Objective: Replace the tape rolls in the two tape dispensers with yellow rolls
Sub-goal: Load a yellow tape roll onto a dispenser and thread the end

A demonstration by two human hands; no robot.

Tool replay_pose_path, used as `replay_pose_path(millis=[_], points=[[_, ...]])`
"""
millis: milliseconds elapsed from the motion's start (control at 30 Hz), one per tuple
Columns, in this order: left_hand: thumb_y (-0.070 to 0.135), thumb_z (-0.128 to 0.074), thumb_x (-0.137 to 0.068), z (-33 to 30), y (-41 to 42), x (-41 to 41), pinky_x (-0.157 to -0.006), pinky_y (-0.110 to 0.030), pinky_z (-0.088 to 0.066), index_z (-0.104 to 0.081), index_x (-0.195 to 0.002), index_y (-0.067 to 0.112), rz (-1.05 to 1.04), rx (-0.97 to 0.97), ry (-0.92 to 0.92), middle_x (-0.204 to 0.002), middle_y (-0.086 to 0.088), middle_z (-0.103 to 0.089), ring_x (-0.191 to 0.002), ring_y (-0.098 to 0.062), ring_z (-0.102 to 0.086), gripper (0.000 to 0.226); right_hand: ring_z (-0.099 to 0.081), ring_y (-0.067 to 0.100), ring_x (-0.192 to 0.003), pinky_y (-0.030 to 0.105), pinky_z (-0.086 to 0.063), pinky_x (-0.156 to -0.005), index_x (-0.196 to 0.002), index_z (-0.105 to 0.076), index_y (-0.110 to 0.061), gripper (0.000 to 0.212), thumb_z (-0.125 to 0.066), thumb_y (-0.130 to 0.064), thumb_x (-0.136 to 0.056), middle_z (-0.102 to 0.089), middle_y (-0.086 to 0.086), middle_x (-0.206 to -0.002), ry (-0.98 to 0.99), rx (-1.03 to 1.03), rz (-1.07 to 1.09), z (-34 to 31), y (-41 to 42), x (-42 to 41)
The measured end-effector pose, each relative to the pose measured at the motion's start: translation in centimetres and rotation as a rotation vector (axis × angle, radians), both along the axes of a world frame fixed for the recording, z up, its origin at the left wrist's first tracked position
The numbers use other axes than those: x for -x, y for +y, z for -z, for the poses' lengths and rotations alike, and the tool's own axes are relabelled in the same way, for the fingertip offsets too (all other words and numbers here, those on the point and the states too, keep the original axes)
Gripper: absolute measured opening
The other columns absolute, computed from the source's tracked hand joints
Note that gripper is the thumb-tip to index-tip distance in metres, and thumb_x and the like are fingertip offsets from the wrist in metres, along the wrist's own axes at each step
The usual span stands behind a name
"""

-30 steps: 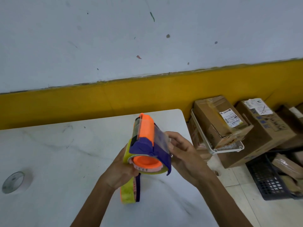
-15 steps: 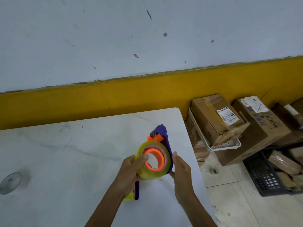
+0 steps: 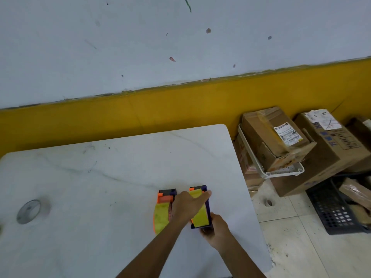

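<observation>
Two tape dispensers lie side by side on the white table (image 3: 120, 167), each with a yellow roll in it. The left one, the orange tape dispenser (image 3: 162, 211), lies untouched. The right one is the purple tape dispenser (image 3: 201, 216); its yellow roll faces up. My left hand (image 3: 187, 205) lies across its top, with the fingers reaching over the front of the roll. My right hand (image 3: 217, 232) grips its near end. Part of both dispensers is hidden under my left hand.
A clear tape roll (image 3: 30, 211) lies near the table's left edge. To the right, past the table's edge, cardboard boxes (image 3: 281, 141) sit in a white rack (image 3: 281, 173), and a black crate (image 3: 337, 211) stands on the tiled floor.
The purple dispenser was held up in both hands and turned. Now it is down on the table next to the orange one, with both hands still on it.
</observation>
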State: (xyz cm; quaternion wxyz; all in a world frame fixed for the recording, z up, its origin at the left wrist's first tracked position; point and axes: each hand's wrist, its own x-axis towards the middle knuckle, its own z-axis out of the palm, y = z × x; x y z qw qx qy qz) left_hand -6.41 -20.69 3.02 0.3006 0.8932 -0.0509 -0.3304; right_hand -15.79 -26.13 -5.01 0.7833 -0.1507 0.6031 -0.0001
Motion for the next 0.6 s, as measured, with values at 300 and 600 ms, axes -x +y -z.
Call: replay_pose_path(millis=[300, 600], points=[[0.061, -0.060, -0.077, 2.0, -0.2, 2.5, -0.047, -0.024, -0.035, -0.047, -0.059, 0.014, 0.043, -0.132, -0.109, -0.059, 0.002, -0.052, -0.048, -0.008, -0.044, 0.052, -0.060, 0.033, -0.078, 0.041, -0.051, -0.064, -0.114, -0.059, 0.002, 0.036, -0.047, -0.025, -0.092, -0.065, 0.022, -0.095, 0.114, -0.013, -0.185, 1.7, 0.2, 0.9], [0.059, -0.060, -0.073, 2.3, 0.2, 3.5, -0.061, -0.030, -0.050, -0.062, -0.099, 0.006, 0.029, -0.180, -0.069, -0.088, -0.004, -0.068, -0.078, -0.021, -0.065, 0.059, -0.049, 0.020, -0.040, 0.022, -0.039, -0.042, -0.065, -0.058, -0.008, 0.065, -0.026, -0.056, -0.094, -0.059, 0.012, -0.059, 0.257, 0.452, -0.618, 2.5, 0.4, 2.2]])
